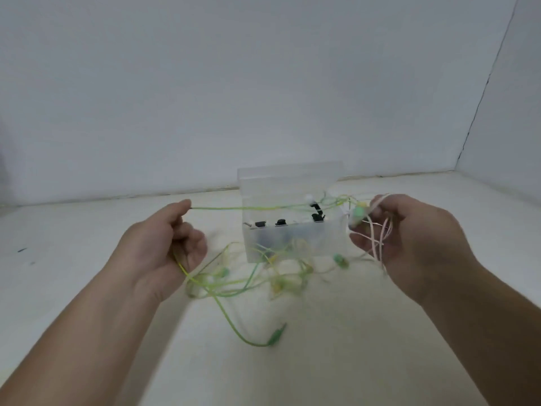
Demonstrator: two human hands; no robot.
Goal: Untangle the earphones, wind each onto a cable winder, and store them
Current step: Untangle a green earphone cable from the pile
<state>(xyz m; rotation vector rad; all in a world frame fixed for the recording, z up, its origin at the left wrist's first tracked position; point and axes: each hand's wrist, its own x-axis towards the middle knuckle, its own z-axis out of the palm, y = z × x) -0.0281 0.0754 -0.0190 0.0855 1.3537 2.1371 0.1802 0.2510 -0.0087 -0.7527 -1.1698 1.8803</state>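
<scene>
A green-yellow earphone cable (234, 208) stretches taut between my two hands above the white surface. My left hand (172, 241) pinches it at the left end, and the rest of the cable runs through the palm and hangs down. My right hand (409, 238) grips a bundle of pale pink cable (377, 241) together with a green and yellow earbud (357, 213). Below, a blurred tangle of green and yellow cables (263, 276) lies in front of the box. Its green plug (276, 336) lies nearest to me.
A translucent plastic storage box (292, 244) with its lid raised stands behind the tangle, holding several black pieces (281, 222) and a white one. White walls enclose the surface at the back and on the right.
</scene>
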